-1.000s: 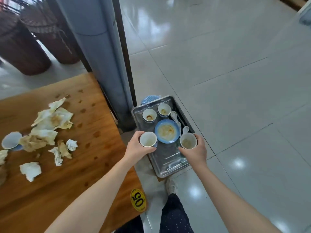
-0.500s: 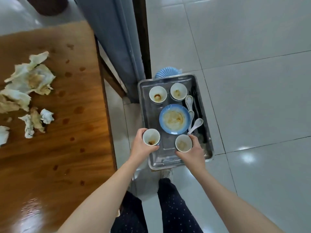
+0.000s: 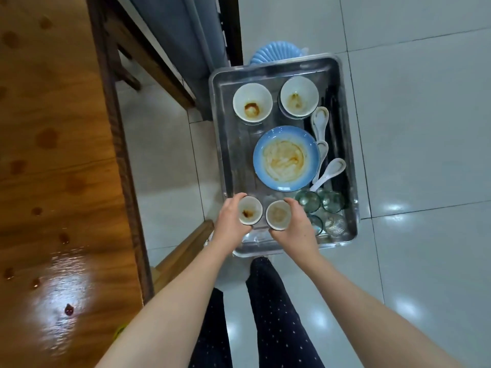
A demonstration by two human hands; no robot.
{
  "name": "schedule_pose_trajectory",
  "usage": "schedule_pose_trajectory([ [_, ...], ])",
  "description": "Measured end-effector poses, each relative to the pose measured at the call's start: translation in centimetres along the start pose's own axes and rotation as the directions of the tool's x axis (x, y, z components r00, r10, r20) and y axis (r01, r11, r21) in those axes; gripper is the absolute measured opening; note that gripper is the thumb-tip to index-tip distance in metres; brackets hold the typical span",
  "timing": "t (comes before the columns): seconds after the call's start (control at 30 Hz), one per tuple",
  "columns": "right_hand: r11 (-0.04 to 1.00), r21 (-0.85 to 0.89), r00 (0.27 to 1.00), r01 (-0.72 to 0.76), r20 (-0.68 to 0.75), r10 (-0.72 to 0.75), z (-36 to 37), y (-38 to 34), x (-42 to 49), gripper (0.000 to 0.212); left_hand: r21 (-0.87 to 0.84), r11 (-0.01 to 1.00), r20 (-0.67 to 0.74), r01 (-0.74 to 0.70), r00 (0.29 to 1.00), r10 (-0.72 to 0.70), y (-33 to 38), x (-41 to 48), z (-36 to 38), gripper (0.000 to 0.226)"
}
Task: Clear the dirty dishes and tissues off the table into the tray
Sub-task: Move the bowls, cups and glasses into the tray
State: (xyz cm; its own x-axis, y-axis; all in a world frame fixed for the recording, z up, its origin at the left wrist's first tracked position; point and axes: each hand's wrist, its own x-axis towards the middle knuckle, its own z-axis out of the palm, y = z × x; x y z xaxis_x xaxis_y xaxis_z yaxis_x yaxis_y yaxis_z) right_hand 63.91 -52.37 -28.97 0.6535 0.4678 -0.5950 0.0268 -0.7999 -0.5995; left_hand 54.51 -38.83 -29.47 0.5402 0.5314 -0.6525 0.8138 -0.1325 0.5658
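A steel tray (image 3: 224, 144) sits low beside the wooden table (image 3: 53, 155). My left hand (image 3: 229, 224) grips a small stained white cup (image 3: 249, 210) over the tray's near end. Beside it, my right hand (image 3: 296, 225) grips a second stained cup (image 3: 277, 215). Farther in the tray lie a dirty blue plate (image 3: 285, 158), two white bowls (image 3: 252, 104) (image 3: 299, 96), white spoons (image 3: 321, 123) and several green glasses (image 3: 309, 201). No tissues are in view.
The table top carries brown sauce spots and a glare patch near its front. A blue ribbed object (image 3: 271, 53) sticks out behind the tray. A grey column (image 3: 186, 35) stands at the far side. A wooden bench (image 3: 183, 251) edge and my legs are below the tray.
Both hands have lowered the cups toward the tray's near end and brought them closer together. The view has tilted down and right, so the tissues have left the picture.
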Motion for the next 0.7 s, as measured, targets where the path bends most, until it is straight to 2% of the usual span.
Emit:
schedule_pose_trajectory([
  [0.17, 0.999, -0.049, 1.0, -0.019, 0.017, 0.02, 1.4, 1.0, 2.3, 0.073, -0.018, 1.0, -0.031, 0.004, 1.0, -0.004, -0.9, 1.4, 1.2, 0.066],
  [0.33, 0.996, -0.084, 1.0, 0.008, 0.003, -0.008, 2.2, 1.3, 3.5, 0.072, 0.039, 0.999, -0.016, -0.021, 1.0, 0.021, -1.7, 2.1, 1.7, 0.066],
  [0.47, 0.998, -0.053, 1.0, 0.014, -0.003, -0.015, 2.4, 1.4, 3.6, 0.069, 0.053, 0.998, -0.022, -0.017, 1.0, 0.019, -1.9, 2.0, 2.0, 0.068],
  [0.7, 0.999, -0.043, 0.999, -0.012, 0.036, 0.013, 1.3, 0.6, 2.6, 0.063, 0.013, 0.999, 0.015, 0.046, 0.999, -0.046, -1.2, 1.3, 1.4, 0.085],
])
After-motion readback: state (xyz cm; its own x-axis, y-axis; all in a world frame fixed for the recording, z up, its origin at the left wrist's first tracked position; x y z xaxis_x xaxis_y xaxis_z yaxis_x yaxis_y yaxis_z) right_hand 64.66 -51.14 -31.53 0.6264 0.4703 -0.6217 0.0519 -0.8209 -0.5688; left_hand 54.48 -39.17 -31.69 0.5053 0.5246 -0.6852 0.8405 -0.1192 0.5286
